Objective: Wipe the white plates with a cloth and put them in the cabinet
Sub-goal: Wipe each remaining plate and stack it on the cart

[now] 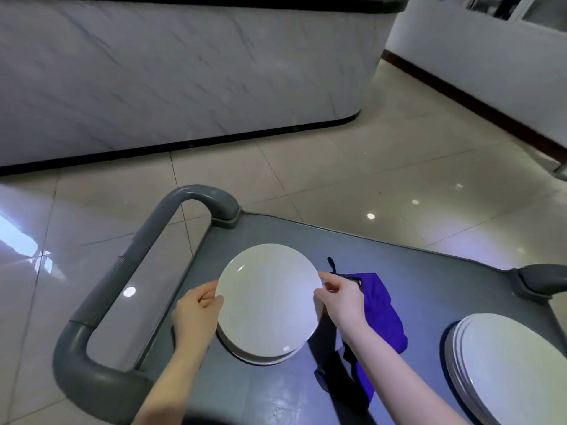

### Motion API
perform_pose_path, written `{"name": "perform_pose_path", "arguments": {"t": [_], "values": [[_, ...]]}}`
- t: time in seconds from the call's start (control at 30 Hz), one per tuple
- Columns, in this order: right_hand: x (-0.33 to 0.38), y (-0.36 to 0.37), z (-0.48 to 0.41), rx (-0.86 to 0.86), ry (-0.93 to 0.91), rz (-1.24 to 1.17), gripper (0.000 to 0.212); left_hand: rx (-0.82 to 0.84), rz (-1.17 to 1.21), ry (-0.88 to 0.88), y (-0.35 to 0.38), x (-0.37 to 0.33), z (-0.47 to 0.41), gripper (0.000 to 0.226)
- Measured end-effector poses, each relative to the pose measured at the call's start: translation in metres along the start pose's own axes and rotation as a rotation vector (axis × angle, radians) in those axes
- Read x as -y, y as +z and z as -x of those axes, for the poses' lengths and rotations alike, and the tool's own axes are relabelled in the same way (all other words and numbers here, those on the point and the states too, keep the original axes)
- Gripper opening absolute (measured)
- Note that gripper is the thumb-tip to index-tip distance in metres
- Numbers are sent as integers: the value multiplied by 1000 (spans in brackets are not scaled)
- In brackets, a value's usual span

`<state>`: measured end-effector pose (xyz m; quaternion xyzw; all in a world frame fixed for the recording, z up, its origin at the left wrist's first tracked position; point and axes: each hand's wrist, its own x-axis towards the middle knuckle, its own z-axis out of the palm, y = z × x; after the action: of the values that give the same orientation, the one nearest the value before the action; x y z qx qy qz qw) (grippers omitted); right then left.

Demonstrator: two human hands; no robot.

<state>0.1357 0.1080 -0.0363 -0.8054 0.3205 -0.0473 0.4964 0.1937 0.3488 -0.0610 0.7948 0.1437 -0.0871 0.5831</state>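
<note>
Left of left hand [196, 311]: cart handle [122, 271] close, open gap inside its loop.
Right of right hand [343, 299]: cloth [383, 314] just beside; plate stack [515, 369] well beyond.
Ahead of hands: bare cart top [399, 271], open.
Below hands: pile of plates [260, 358] close under held plate [267, 302].

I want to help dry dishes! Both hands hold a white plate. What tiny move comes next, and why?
Probably the right hand lets go and picks up the blue cloth, while the left hand holds the plate alone. The cloth lies untouched on the grey cart beside the right hand, and wiping needs it.
</note>
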Motion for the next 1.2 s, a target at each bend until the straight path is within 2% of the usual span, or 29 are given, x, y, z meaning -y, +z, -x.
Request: {"name": "perform_pose_path", "arguments": {"t": [0.2,0.33,0.57,0.73,0.83,1.0,1.2], "values": [[-8,22,-5,-52,-3,145,22,2,-89,50,-4,20,-8,45],[-11,27,-5,-53,-11,173,28,25,-115,73,-5,20,-12,45],[-12,29,-4,-52,29,196,25,45,-191,125,-2,18,-11,44],[-15,31,1,-9,-18,223,29,57,-149,81,4,22,-2,47],[-16,31,7,42,-11,235,22,37,-153,70,11,25,4,48],[-21,28,16,42,-47,212,36,43,-227,64,16,27,11,51],[-22,23,14,77,-66,174,30,74,-216,55,13,22,11,48]]}}
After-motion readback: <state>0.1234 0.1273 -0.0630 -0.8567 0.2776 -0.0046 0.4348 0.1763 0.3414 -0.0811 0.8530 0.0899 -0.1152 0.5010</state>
